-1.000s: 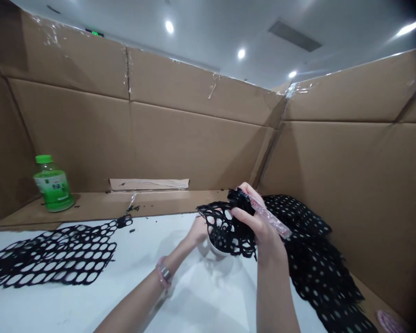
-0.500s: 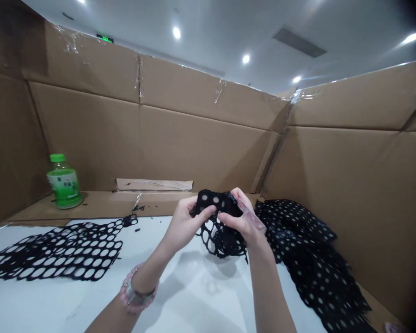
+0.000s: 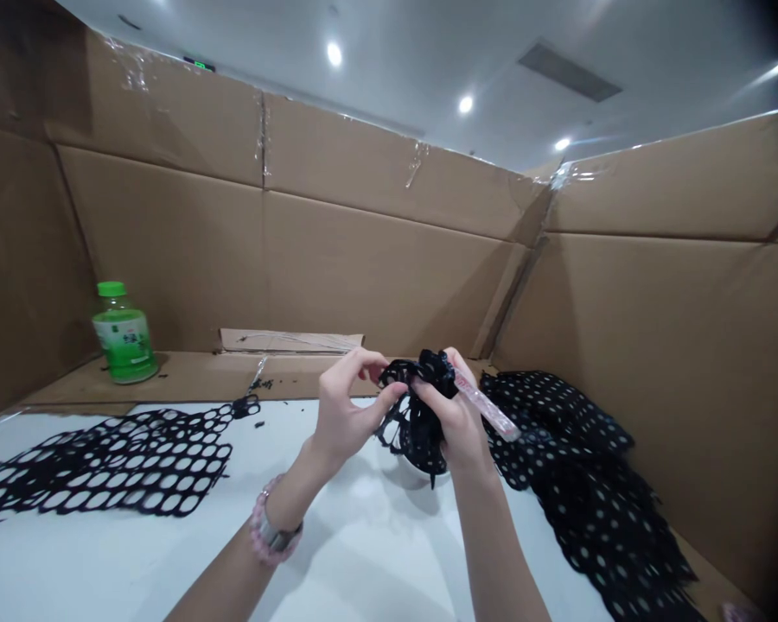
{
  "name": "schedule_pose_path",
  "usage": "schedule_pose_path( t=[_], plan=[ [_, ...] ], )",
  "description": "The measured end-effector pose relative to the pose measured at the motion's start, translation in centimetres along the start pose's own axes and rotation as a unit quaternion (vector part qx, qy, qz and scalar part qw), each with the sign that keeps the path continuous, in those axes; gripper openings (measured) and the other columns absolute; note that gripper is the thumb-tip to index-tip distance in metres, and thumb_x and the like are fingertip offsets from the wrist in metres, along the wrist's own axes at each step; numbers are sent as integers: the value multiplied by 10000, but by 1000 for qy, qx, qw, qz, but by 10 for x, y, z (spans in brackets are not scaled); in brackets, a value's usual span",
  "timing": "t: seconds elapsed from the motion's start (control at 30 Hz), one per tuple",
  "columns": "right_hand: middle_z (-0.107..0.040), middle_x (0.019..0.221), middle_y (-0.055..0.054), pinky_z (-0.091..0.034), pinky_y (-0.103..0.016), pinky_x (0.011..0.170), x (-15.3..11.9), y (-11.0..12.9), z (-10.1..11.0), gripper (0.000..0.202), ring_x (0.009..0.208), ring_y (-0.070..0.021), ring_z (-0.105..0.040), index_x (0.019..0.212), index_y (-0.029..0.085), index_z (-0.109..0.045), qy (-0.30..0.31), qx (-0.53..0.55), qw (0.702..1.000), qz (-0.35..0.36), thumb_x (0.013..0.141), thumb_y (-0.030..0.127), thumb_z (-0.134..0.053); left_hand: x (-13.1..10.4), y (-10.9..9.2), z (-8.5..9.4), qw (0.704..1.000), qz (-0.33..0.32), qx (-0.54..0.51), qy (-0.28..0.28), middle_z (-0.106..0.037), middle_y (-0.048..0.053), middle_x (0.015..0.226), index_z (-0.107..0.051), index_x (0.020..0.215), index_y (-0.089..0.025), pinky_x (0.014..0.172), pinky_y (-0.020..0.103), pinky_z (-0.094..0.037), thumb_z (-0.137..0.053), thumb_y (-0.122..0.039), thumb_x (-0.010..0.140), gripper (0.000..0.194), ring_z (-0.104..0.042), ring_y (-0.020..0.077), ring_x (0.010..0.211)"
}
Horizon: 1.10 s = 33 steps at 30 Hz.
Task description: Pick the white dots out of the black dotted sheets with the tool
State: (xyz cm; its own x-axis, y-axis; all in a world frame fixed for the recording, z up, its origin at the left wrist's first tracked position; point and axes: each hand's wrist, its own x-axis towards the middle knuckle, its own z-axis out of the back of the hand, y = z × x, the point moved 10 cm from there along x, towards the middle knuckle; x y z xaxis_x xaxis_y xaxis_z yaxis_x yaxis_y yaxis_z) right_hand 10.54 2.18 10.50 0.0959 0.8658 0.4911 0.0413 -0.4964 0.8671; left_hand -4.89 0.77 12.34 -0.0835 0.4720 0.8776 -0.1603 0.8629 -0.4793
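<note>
A bunched piece of black perforated sheet [image 3: 424, 432] is held up between my hands, in the middle of the view. My right hand [image 3: 457, 415] is closed around the bunch. Along that palm lies a slim stick [image 3: 489, 408] wrapped in clear and pinkish plastic, its end jutting out to the right. My left hand [image 3: 350, 406] pinches the left edge of the sheet between thumb and fingers. Just under the bunch, a pale rounded rim [image 3: 421, 477] shows; most of it is hidden. A bracelet and a watch are on my left wrist.
Black netting with large holes [image 3: 136, 471] lies on the white table at left. At right is a heap of black dotted sheets [image 3: 577, 466]. A green bottle [image 3: 126, 345] stands at back left. Cardboard walls [image 3: 376, 259] enclose the table; black scraps [image 3: 263, 384] lie near the back.
The sheet, flatter half a second ago, is now bunched into my right hand. My left fingers have lifted and spread somewhat. The wrapped stick juts out farther right.
</note>
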Motion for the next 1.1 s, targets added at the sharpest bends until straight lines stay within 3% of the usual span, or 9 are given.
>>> schedule_pose_path(
  t=[0.07,0.13,0.2,0.33,0.43,0.57,0.9,1.03,1.1],
  plan=[
    [-400,682,66,-348,-248,590,0,5,1,332,627,-122,-395,732,236,-361,3,-7,1000,10,744,253,-693,1,16,-10,991,99,-69,49,-626,18,744,-630,813,-166,664,257,-450,-746,-280,750,174,-549,142,696],
    [-392,675,66,-335,-248,568,-1,7,1,330,608,-120,-379,727,237,-358,11,-13,1000,14,737,253,-688,-3,30,-23,963,198,-154,95,-632,25,745,-639,786,-157,664,252,-482,-729,-318,752,187,-579,145,705],
    [-396,680,63,-343,-252,564,-1,7,2,320,604,-124,-391,732,240,-354,16,-20,1000,14,748,269,-672,-8,35,-33,940,246,-204,120,-637,27,744,-644,784,-151,641,240,-509,-711,-349,757,211,-602,142,695],
    [-396,669,61,-363,-264,569,-1,11,6,325,599,-133,-411,727,246,-323,-5,-56,998,20,750,273,-646,-8,38,-27,942,255,-202,87,-659,25,821,-616,877,-166,652,216,-546,-732,-301,734,228,-643,126,712],
    [-386,662,66,-355,-271,587,1,20,15,370,605,-133,-385,722,249,-303,-47,-103,993,45,696,227,-671,-5,42,-12,953,252,-164,37,-665,14,874,-559,1004,-187,626,178,-548,-772,-218,689,382,-648,88,652],
    [-350,643,80,-309,-274,578,3,29,25,422,590,-125,-335,709,253,-283,-82,-166,980,78,638,179,-693,-2,52,-3,950,269,-156,19,-655,-20,848,-478,1069,-208,570,141,-522,-800,-161,626,550,-605,39,542],
    [-373,645,75,-328,-292,581,6,39,46,427,589,-137,-356,709,256,-304,-79,-242,962,96,606,213,-716,-6,62,-23,912,304,-267,64,-666,-34,834,-435,981,-215,559,152,-464,-744,-108,610,495,-573,30,537],
    [-396,633,63,-304,-285,539,-5,60,94,350,577,-139,-373,664,247,-376,-177,-251,944,122,610,229,-721,8,72,17,939,260,-225,2,-690,3,860,-459,952,-215,663,204,-494,-718,-143,653,402,-606,74,639],
    [-440,621,69,-336,-283,537,-10,60,120,378,563,-144,-446,695,252,-374,-219,-207,949,92,612,215,-741,14,76,34,957,226,-183,-23,-681,10,905,-457,952,-221,702,207,-486,-692,-163,696,353,-609,83,697]
  ],
)
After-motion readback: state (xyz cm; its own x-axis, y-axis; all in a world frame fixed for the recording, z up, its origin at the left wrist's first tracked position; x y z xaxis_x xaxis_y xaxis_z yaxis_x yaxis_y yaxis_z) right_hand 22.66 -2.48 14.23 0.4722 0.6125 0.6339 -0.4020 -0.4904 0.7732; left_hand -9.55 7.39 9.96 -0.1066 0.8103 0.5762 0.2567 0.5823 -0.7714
